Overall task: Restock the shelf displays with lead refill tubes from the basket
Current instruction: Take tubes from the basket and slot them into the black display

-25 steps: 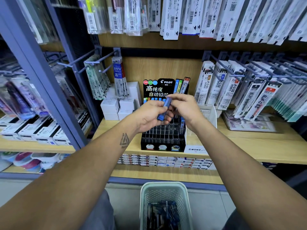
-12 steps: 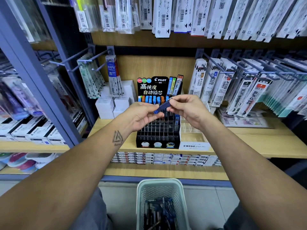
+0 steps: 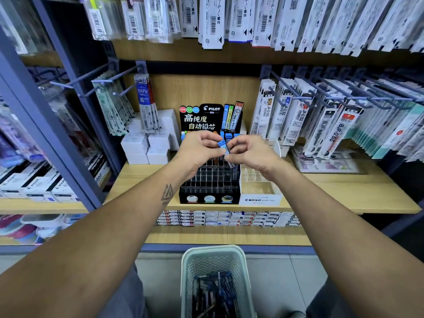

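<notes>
Hands meet right over the rack: left hand (image 3: 199,149) and right hand (image 3: 249,152) both pinch one blue-capped lead refill tube (image 3: 224,147), fingers curled tight on it, the tube tilted between the two grips. Directly beneath that shared grip sits the black Pilot display (image 3: 210,180), and its grid of slots looks mostly bare, with a row of blue and orange caps showing just behind the knuckles and a few tubes standing at the slots under the right hand. Judging by that, restocking is at an early stage, with this tube not yet in a slot. Far below the grips, near the person's knees, the basket (image 3: 190,267) holds a good heap of dark and blue tubes, so plenty is left to shelve. Just right of the right hand's grip, the clear Mono tray (image 3: 260,199) appears unfilled too.
</notes>
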`<state>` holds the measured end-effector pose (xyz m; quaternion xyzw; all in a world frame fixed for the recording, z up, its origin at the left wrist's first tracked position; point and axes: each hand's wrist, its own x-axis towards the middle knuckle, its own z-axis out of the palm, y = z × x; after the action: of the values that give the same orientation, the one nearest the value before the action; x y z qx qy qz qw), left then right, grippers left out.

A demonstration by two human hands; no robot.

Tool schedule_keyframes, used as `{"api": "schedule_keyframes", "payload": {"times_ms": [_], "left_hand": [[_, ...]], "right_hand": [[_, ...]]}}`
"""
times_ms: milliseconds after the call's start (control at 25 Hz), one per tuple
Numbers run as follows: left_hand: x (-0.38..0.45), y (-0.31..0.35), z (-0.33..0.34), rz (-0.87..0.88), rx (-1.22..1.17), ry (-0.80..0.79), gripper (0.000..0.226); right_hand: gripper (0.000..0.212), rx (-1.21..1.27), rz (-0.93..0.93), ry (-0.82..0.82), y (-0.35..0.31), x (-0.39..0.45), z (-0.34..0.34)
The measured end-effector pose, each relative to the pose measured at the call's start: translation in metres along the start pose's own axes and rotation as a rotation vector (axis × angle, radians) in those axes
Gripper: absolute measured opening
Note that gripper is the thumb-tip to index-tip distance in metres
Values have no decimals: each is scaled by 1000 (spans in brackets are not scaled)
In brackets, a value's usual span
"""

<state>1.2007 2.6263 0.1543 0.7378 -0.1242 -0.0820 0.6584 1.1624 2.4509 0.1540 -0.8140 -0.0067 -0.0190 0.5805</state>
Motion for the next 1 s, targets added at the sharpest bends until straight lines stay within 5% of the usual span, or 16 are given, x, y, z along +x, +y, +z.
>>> {"api": "schedule_keyframes", "payload": {"times_ms": [160, 400, 840, 1000], "left_hand": [[2, -3, 3, -101, -74, -25, 40], [7, -9, 13, -171, 172, -32, 22], [16, -16, 22, -152, 315, -81, 13], [11, -10, 28, -132, 322, -137, 36]], "right_hand": [[52, -36, -44, 14, 3, 2, -6], [24, -319, -95, 270, 20, 15, -17], [22, -758, -124, 177, 27, 14, -9], [17, -734, -175, 156, 26, 12, -12]]}}
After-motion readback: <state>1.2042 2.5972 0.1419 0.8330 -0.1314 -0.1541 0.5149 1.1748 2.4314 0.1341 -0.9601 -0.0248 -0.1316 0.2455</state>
